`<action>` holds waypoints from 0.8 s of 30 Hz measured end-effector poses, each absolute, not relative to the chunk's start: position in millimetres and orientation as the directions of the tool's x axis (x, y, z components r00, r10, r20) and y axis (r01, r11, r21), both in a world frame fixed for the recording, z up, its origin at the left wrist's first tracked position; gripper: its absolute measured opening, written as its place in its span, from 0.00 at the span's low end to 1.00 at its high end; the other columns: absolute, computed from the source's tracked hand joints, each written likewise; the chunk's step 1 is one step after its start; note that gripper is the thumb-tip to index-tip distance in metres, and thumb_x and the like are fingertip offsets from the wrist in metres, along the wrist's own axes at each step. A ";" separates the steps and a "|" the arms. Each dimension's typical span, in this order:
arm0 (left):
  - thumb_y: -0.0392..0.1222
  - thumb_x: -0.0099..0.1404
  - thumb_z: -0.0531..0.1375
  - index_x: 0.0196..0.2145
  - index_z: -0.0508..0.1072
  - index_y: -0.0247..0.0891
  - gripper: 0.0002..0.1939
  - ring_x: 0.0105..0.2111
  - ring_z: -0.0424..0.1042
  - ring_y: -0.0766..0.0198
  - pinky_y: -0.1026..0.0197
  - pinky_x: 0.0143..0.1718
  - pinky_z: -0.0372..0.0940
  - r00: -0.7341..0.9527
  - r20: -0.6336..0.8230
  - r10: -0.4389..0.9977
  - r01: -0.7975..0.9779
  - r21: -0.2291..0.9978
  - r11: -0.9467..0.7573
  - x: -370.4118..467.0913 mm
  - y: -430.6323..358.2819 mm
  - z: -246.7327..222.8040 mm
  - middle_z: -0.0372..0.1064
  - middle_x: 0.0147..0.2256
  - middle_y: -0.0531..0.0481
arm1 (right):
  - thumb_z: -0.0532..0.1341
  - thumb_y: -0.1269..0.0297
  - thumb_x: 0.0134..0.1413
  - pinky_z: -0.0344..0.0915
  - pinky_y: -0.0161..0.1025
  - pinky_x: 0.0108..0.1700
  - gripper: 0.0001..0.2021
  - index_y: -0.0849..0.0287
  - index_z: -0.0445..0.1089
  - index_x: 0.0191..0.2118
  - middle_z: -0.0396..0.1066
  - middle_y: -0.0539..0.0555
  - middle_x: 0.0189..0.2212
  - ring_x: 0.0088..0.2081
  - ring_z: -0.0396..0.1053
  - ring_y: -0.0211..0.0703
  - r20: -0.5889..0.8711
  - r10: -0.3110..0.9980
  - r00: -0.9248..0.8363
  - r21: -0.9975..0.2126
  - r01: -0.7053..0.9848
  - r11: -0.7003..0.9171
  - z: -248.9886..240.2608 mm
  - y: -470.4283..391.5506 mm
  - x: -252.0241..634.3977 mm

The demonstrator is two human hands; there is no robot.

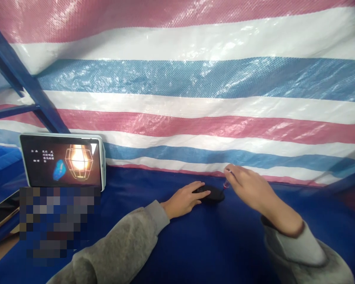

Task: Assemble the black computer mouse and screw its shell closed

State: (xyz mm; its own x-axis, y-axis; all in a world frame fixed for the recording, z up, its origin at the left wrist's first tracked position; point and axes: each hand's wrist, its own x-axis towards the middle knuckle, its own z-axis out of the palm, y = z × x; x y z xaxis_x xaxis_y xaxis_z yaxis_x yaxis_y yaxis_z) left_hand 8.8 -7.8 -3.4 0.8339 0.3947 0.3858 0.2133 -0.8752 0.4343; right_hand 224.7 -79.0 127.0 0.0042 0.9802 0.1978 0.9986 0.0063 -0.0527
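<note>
The black mouse (211,193) rests on the dark blue surface (195,248), ahead of the person and just short of the lower edge of the striped sheet (177,77). Its long axis runs mainly left to right, with the right end slightly nearer the person.

The left hand (181,202) engages the left end of the mouse. Its fingers are bent and closed on the body: one extends along the top, and the thumb is on the near side. This hand is in contact with the mouse and is the nearer of the two.

The right hand (252,188) is raised at the opposite end, to the right and beyond. Its fingers are curled closed on a slim tool (226,184), whose visible pinkish part projects downward toward the right end of the mouse. The governing relation is between this part and that end: the two are just beside each other, with the mouse below and to the left. Contact between them cannot be determined, and the tip type is too small to identify.

The tablet (63,162) stands well apart at the left
</note>
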 end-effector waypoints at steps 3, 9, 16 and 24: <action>0.38 0.71 0.55 0.63 0.59 0.51 0.25 0.64 0.55 0.54 0.47 0.64 0.56 0.829 0.395 0.396 0.228 0.408 -0.884 8.0 -8.1 -5.1 0.53 0.65 0.47 | 0.44 0.59 0.67 0.54 0.38 0.31 0.15 0.54 0.65 0.36 0.74 0.52 0.29 0.31 0.72 0.45 0.239 0.970 -0.040 -0.070 0.996 0.058 123.7 -79.0 227.0; 0.40 0.72 0.55 0.63 0.59 0.49 0.24 0.65 0.53 0.55 0.48 0.64 0.55 0.836 0.407 0.369 0.236 0.339 -0.911 7.7 -9.5 -4.8 0.52 0.65 0.46 | 0.46 0.54 0.66 0.52 0.38 0.28 0.16 0.55 0.67 0.35 0.74 0.53 0.25 0.28 0.72 0.47 0.213 0.977 0.028 -0.048 0.999 -0.018 119.4 -77.3 224.2; 0.40 0.72 0.55 0.63 0.59 0.51 0.24 0.64 0.54 0.55 0.48 0.63 0.56 0.830 0.424 0.363 0.224 0.343 -0.912 7.6 -8.8 -6.1 0.52 0.65 0.48 | 0.50 0.68 0.59 0.55 0.38 0.31 0.10 0.56 0.67 0.38 0.76 0.53 0.32 0.32 0.72 0.46 0.221 0.975 -0.004 -0.050 0.999 0.016 121.6 -78.3 223.3; 0.39 0.72 0.55 0.63 0.59 0.51 0.24 0.65 0.53 0.56 0.50 0.64 0.55 0.835 0.404 0.373 0.231 0.359 -0.904 7.0 -8.9 -4.3 0.51 0.65 0.48 | 0.48 0.52 0.64 0.56 0.38 0.30 0.16 0.54 0.69 0.38 0.75 0.53 0.25 0.29 0.73 0.48 0.188 0.982 0.015 -0.035 0.999 -0.009 116.2 -74.7 228.1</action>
State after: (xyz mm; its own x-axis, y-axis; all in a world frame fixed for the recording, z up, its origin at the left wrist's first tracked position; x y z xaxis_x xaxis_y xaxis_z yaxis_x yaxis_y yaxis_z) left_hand 7.0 -8.9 -4.3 0.8349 0.3734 0.4043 0.2306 -0.9044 0.3590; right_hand 228.1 -74.7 116.2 0.0150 0.9821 0.1876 0.9993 -0.0085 -0.0354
